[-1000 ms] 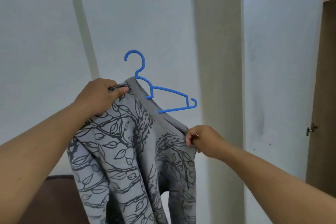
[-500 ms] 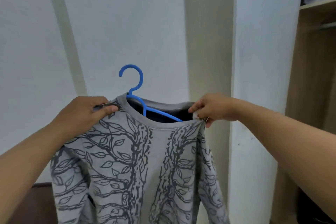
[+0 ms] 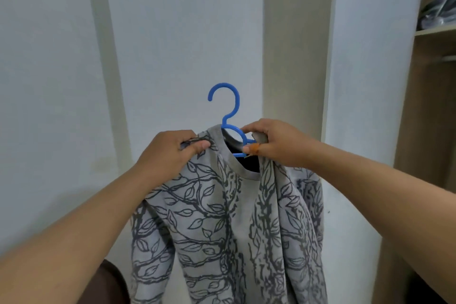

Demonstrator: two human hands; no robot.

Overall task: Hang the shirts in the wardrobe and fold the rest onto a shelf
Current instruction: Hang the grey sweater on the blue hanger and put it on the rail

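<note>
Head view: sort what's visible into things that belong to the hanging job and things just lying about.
In the job:
grey leaf-print shirt
blue hanger, inside the collar
left hand, gripping the shoulder
right hand, pinching collar and hanger
wardrobe

Lying about:
bagged dark items on the wardrobe shelf
brown furniture

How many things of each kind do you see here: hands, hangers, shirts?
Hands: 2, the left hand and the right hand, both gripping the shirt at its shoulders
Hangers: 1, the blue hanger
Shirts: 1, the grey shirt with a leaf print
Total: 4
</note>
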